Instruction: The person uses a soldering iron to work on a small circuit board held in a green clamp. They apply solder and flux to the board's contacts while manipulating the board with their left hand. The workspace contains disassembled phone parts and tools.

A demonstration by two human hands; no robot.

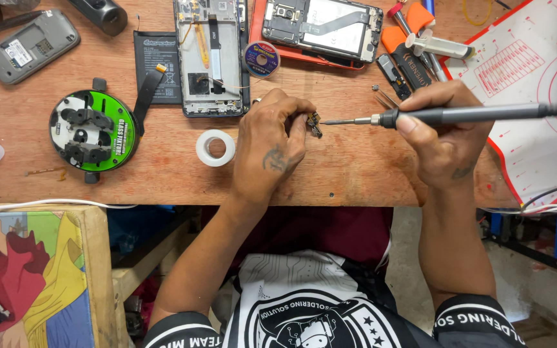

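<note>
Head view: my left hand (271,149) is pinched shut on a small circuit part (315,124), holding it just above the wooden table (162,171). My right hand (445,132) is closed around a soldering iron (472,115), tip just beside the part, nearly touching. White tape roll (215,147) sits left of my left hand. Opened phone (212,57) lies behind it.

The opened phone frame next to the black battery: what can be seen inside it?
Inside the opened phone frame are a yellow flex cable, a black ribbon, thin wires and a dark square part. The board at its top runs out of view. The black battery lies beside it, outside.
</note>
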